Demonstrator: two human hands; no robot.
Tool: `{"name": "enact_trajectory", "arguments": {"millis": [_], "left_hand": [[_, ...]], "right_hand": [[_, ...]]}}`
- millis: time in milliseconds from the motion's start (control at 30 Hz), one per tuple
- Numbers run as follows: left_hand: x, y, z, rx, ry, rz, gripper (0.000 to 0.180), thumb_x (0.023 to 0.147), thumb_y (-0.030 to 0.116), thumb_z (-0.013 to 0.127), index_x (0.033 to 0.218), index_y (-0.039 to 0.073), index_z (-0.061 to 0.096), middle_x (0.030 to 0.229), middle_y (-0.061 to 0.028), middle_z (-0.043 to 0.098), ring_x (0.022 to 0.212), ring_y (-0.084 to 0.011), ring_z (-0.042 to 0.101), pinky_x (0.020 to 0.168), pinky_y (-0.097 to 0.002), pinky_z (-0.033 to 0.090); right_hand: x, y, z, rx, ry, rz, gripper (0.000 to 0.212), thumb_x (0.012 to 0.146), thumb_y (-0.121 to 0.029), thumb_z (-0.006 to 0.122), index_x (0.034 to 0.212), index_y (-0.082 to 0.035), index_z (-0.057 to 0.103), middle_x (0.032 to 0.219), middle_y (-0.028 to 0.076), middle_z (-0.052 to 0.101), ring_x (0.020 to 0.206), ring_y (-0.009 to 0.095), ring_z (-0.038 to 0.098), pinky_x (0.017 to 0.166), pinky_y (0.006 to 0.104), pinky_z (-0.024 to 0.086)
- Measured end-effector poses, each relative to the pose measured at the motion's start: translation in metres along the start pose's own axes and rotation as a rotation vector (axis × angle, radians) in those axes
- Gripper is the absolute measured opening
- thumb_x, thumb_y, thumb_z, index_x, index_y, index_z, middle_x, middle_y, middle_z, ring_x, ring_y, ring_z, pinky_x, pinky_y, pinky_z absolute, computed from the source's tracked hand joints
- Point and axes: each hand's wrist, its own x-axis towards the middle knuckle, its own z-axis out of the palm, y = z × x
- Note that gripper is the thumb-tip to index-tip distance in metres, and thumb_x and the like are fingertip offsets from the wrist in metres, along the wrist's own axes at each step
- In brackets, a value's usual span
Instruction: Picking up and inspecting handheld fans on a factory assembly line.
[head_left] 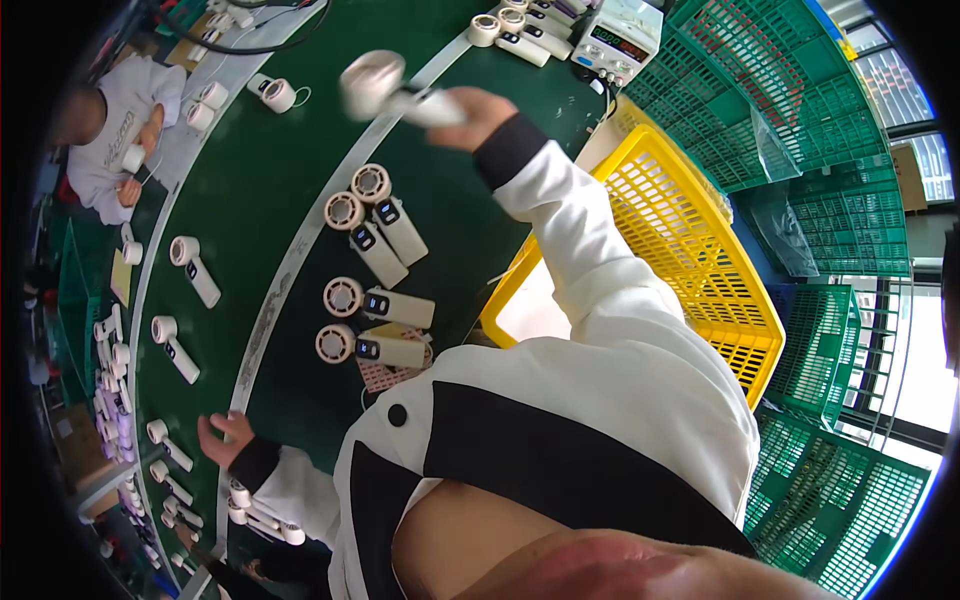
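Note:
My right hand (pixel 480 118) is closed around the handle of a white handheld fan (pixel 432 106). The fan's round head is blurred and hangs over the far edge strip of the green table. My left hand (pixel 228 438) has its fingers apart and holds nothing, over the metal strip beside the belt. Before me lie several handheld fans, among them a fan (pixel 397 308) with a small lit display and a fan (pixel 392 349) resting partly on a pinkish patterned pad (pixel 385 375). Two more, a fan (pixel 402 230) and a fan (pixel 377 254), lie side by side farther off.
A green conveyor belt (pixel 230 240) carries spaced fans past the strip. Close on my right stands a yellow crate (pixel 700 240), with stacked green crates (pixel 780 90) behind. A power supply (pixel 617 40) sits near more fans. Across the belt, another person (pixel 120 120) handles a fan.

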Motion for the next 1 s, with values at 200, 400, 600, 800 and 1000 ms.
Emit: {"name": "enact_trajectory", "arguments": {"millis": [200, 400, 600, 800, 1000], "left_hand": [[-0.044, 0.072, -0.046, -0.422, -0.014, 0.555, 0.048, 0.065, 0.011, 0.057, 0.11, 0.0, 0.045, 0.107, -0.0191, 0.048, 0.093, -0.0335, 0.049, 0.082, -0.0353, 0.04], [-0.096, 0.047, -0.049, -0.427, -0.389, 0.243, 0.042, 0.067, 0.009, 0.058, 0.106, -0.001, 0.046, 0.099, -0.0193, 0.051, 0.083, -0.032, 0.053, 0.073, -0.0355, 0.043], [-0.116, -0.042, 0.015, -0.149, -0.424, -0.31, 0.025, 0.068, 0.017, 0.053, 0.085, -0.001, 0.05, 0.072, -0.0216, 0.054, 0.061, -0.0403, 0.052, 0.055, -0.0446, 0.043], [-0.082, -0.073, 0.041, 0.055, -0.575, -0.633, 0.025, 0.074, 0.02, 0.049, 0.089, 0.001, 0.053, 0.085, -0.0197, 0.059, 0.077, -0.0367, 0.056, 0.07, -0.0401, 0.047], [-0.042, -0.063, 0.044, 0.44, -0.598, -0.599, 0.023, 0.079, 0.021, 0.047, 0.095, 0.005, 0.053, 0.096, -0.013, 0.056, 0.089, -0.0293, 0.055, 0.076, -0.0396, 0.044]], "right_hand": [[-0.028, -0.101, 0.178, 0.042, -1.284, -0.572, 0.048, 0.058, -0.035, 0.07, 0.096, -0.007, 0.059, 0.084, 0.005, 0.061, 0.071, 0.017, 0.057, 0.066, 0.0266, 0.046], [-0.083, -0.155, 0.3, 0.245, -1.598, -0.345, 0.045, 0.06, -0.037, 0.07, 0.091, -0.007, 0.059, 0.079, 0.004, 0.061, 0.057, 0.016, 0.053, 0.058, 0.0266, 0.045], [-0.155, -0.151, 0.303, 0.247, -1.222, -0.187, 0.033, 0.07, -0.026, 0.062, 0.095, -0.006, 0.057, 0.077, 0.007, 0.059, 0.053, 0.018, 0.053, 0.053, 0.0275, 0.045], [-0.152, -0.141, 0.24, 0.166, -1.209, 0.067, 0.023, 0.078, -0.017, 0.052, 0.097, -0.005, 0.057, 0.075, 0.003, 0.057, 0.055, 0.011, 0.051, 0.052, 0.0192, 0.042], [-0.141, -0.13, 0.216, 0.151, -1.035, 0.067, 0.022, 0.078, -0.015, 0.05, 0.094, -0.002, 0.058, 0.073, 0.004, 0.057, 0.056, 0.011, 0.05, 0.053, 0.0186, 0.041]]}}
